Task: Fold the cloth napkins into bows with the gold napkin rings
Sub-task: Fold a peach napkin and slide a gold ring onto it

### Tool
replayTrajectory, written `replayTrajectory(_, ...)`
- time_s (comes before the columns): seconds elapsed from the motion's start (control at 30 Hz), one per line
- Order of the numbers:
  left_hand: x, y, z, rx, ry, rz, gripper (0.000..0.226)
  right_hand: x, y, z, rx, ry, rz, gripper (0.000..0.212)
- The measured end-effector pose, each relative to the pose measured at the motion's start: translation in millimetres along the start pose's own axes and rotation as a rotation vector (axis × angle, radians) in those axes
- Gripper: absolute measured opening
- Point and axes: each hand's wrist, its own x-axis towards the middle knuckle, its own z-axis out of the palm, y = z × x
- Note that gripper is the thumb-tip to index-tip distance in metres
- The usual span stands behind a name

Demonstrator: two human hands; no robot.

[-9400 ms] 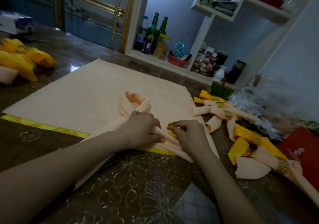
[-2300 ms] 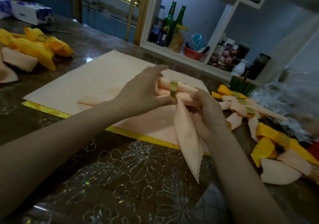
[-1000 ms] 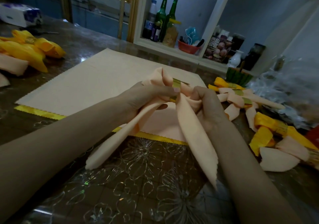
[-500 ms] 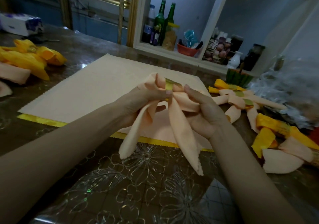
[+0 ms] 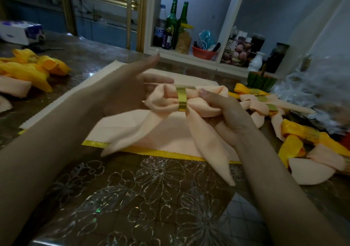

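- At centre I see the peach napkin (image 5: 166, 103) held above the table, with the gold napkin ring (image 5: 182, 99) round its middle and tails hanging toward 6 and 7 o'clock.
- The right hand (image 5: 229, 117) grips the loop at the ring's 3 o'clock.
- The left hand (image 5: 128, 88), fingers straight, touches the 9 o'clock loop.
- Finished bows (image 5: 265, 105) lie at 3 o'clock and yellow bows (image 5: 34, 69) at 10 o'clock.

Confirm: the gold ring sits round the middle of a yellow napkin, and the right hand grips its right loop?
Wrong colour: the head view shows the gold ring round the middle of a peach napkin, not yellow. The right hand does grip its right loop.
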Motion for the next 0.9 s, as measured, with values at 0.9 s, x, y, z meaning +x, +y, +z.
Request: replayTrajectory(0.9, 11, -31, 52, 1.054, 0.293, 0.585, 0.057, -3, 5, 4, 0.153, 0.157, 0.204, 0.023)
